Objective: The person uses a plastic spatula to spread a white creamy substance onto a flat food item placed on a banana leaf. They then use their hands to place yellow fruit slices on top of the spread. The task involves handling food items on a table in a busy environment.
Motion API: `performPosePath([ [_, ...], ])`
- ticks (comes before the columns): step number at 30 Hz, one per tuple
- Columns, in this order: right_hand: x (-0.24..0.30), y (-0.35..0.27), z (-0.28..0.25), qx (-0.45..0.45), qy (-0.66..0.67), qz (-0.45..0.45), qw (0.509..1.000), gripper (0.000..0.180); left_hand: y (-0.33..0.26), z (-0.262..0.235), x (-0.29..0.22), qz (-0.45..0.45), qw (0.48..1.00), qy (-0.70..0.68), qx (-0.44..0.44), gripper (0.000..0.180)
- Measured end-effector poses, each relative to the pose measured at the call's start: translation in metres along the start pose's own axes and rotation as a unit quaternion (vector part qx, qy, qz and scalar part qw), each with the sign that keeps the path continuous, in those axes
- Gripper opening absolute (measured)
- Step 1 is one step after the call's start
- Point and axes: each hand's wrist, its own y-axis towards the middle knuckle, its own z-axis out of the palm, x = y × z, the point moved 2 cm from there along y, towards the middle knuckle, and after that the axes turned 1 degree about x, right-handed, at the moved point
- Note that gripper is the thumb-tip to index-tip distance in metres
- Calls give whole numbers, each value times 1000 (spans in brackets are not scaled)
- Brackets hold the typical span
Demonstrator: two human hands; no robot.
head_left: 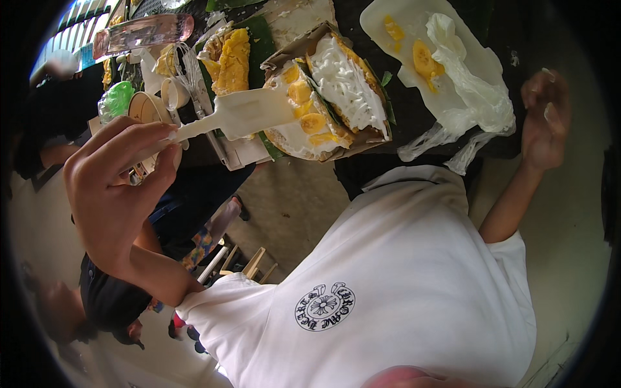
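The left hand [113,187] grips a white spatula [242,113], its blade over a banana-topped cream sandwich [304,113] on the far dark table [414,123]. The right hand [545,119] hovers loose and empty, near crumpled white plastic [475,97].

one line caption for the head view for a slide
Left hand holds a white spatula over banana-topped flatbread; right hand open beside thin dough.
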Motion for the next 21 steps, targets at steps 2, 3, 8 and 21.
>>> performPosePath([
  [2,0,0,0,2,-1,1,1000,67,-2,-3,-1,-19,1000,8,3,26],
  [3,0,0,0,3,-1,0,1000,66,-2,-4,-1,-23,1000,8,-1,26],
  [8,0,-1,-1,0,-3,-1,1000,66,-1,-3,1,2,999,-24,-28,26],
  [21,0,-2,0,2,-3,3,1000,66,0,-4,-6,-21,999,21,-10,22],
])
